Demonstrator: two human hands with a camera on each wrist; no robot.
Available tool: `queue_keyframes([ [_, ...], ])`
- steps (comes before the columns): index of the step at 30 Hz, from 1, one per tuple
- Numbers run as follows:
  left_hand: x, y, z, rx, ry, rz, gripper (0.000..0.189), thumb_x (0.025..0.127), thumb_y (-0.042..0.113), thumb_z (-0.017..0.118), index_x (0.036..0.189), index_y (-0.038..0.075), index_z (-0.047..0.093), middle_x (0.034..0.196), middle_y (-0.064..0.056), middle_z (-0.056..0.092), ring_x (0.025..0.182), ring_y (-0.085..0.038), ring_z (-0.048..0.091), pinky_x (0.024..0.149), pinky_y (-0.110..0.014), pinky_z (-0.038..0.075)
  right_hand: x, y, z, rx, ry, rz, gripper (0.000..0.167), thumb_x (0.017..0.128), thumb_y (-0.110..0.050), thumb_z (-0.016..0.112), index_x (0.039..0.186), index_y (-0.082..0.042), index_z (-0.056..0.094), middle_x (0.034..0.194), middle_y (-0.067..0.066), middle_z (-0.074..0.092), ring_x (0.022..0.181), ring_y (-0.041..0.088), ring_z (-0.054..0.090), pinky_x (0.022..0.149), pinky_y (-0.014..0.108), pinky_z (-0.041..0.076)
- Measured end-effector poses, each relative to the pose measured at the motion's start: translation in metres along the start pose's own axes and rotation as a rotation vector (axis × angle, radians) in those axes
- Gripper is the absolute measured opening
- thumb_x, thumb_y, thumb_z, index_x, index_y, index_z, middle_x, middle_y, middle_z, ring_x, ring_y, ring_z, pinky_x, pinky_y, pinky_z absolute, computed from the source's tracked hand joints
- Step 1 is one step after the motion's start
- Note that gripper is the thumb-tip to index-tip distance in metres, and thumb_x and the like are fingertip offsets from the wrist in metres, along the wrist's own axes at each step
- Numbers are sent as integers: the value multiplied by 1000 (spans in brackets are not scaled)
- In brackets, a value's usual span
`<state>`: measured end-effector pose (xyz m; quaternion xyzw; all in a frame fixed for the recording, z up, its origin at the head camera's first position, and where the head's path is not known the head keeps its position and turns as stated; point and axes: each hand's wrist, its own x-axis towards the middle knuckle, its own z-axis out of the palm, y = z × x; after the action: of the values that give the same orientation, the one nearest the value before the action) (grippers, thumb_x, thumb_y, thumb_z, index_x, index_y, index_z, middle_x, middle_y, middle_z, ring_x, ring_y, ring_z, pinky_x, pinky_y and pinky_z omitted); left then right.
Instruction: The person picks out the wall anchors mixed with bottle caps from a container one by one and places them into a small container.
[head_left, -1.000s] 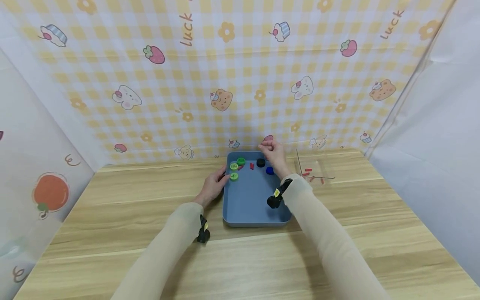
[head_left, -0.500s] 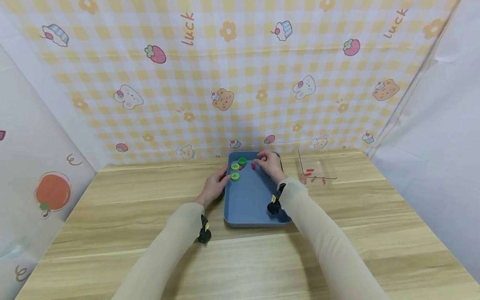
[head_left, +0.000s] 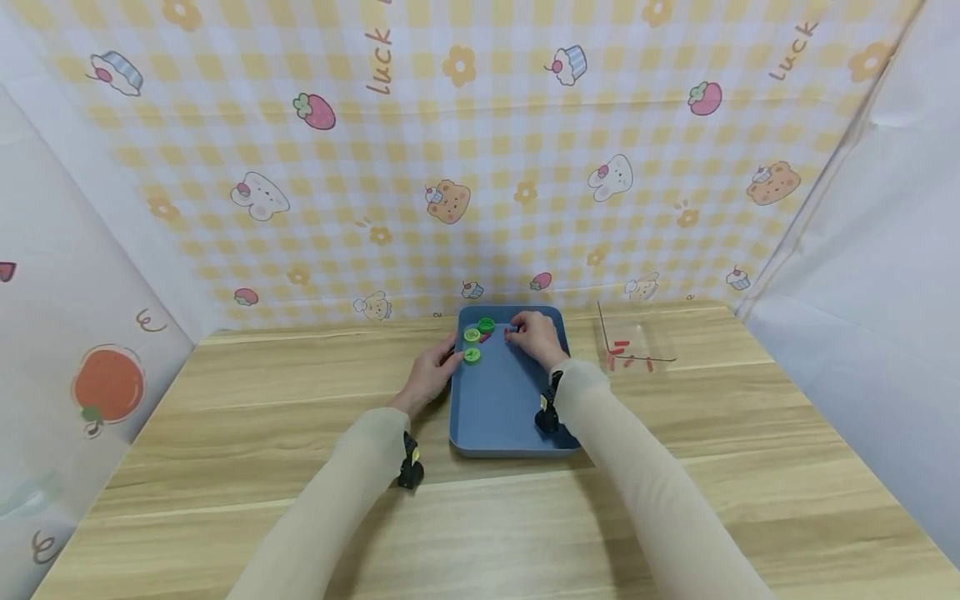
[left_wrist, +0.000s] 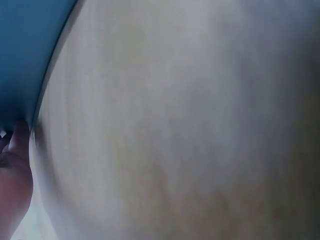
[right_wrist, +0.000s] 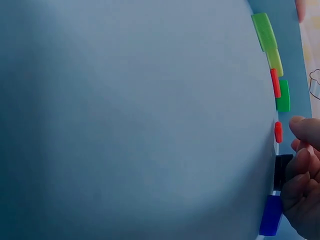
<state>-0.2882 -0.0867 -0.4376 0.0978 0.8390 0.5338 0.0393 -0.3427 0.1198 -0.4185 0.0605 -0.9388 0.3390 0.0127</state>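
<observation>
A grey-blue tray (head_left: 504,400) lies on the wooden table, and my left hand (head_left: 427,375) grips its left rim, thumb at the edge. Bottle caps in several colours lie inside: a light green one (head_left: 472,356), a yellow-green one (head_left: 471,335) and a darker green one (head_left: 486,325). Beside them is a small red stick (head_left: 485,338). My right hand (head_left: 537,335) is over the far right of the tray, bent fingertips close by another red piece (right_wrist: 278,132). In the right wrist view a black cap (right_wrist: 283,170) and a blue cap (right_wrist: 271,215) show near this hand; the head view hides them.
Right of the tray stands a clear box (head_left: 637,333) with dark edges, with several small red sticks in and around it. A yellow checked cloth (head_left: 487,167) hangs behind the table (head_left: 300,417).
My right hand has come down and left from above the tray's far right edge to the red piece, covering the black and blue caps. My left hand stays at the rim.
</observation>
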Motion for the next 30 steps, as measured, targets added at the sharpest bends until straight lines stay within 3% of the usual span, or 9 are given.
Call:
queue_keyframes([
  [7,0,0,0,7,2,-8,49,99,16,48,143,0,33,151,-12,31,140,-26,29,114,-38,27,-1,-2,0,-42,-11,39,28,85,-17,69,110,-5,68,91,10,68,76,21,60,69,33,50],
  [30,0,-1,0,-9,-2,-22,50,99,19,48,145,3,33,151,-9,32,139,-24,30,113,-38,29,1,1,5,-130,-18,28,22,85,-20,70,104,-10,70,91,7,69,78,21,61,71,37,51],
])
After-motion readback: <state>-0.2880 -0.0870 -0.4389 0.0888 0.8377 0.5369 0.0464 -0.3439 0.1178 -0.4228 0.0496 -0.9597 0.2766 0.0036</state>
